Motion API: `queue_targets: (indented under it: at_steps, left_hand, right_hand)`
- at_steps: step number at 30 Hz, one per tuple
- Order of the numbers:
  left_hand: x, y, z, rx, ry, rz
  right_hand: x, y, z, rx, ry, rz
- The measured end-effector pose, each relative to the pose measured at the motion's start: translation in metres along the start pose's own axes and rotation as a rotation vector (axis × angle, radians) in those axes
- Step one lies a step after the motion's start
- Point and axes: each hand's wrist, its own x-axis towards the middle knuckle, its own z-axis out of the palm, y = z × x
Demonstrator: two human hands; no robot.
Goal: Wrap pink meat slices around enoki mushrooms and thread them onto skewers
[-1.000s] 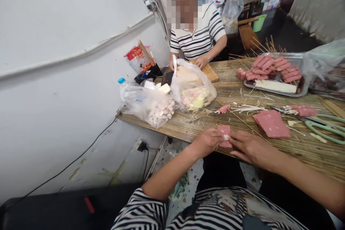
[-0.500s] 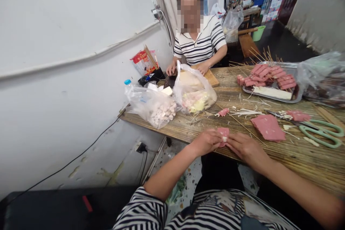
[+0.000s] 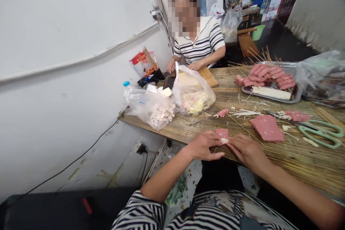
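Observation:
A pink slice of luncheon meat [image 3: 221, 132] lies at the table's near edge, with a small white bundle of enoki mushroom [image 3: 224, 141] across it. My left hand [image 3: 205, 145] grips the left side, fingertips on the slice and bundle, its thumb held apart below. From the right, my right hand [image 3: 247, 150] pinches the other side, the thumb tucked under. Just beyond lies a finished meat roll [image 3: 222, 113] near a thin bamboo skewer [image 3: 246, 129]. A stack of pink slices [image 3: 267, 128] sits right of my right hand.
Green-handled scissors [image 3: 320, 131] lie at the right beside another roll [image 3: 297, 116]. A metal tray [image 3: 298, 95] holds skewered rolls. Plastic bags [image 3: 153, 111] of food stand at the left. Across the table, a person [image 3: 198, 48] works at a wooden board [image 3: 209, 77].
My left thumb has moved away from the slice, down toward me. More of the slice's far part and the white bundle now show between my hands.

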Motion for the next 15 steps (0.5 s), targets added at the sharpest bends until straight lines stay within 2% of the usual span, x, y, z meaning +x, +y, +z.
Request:
queue_targets:
  at_steps: [5, 10, 13, 15]
  left_hand:
    - [-0.001, -0.002, 0.010, -0.051, 0.070, -0.123]
    - [-0.001, 0.001, 0.019, -0.105, 0.176, -0.277]
    - [-0.001, 0.003, 0.022, -0.068, 0.265, -0.343]
    - [-0.002, 0.003, 0.023, -0.050, 0.296, -0.309]
  right_hand:
    - [-0.001, 0.004, 0.009, 0.173, 0.058, 0.171]
    - [0.005, 0.007, 0.012, 0.229, 0.030, 0.374]
    - [0.011, 0.006, 0.010, 0.264, 0.000, 0.418]
    - [0.013, 0.005, 0.009, 0.304, -0.016, 0.420]
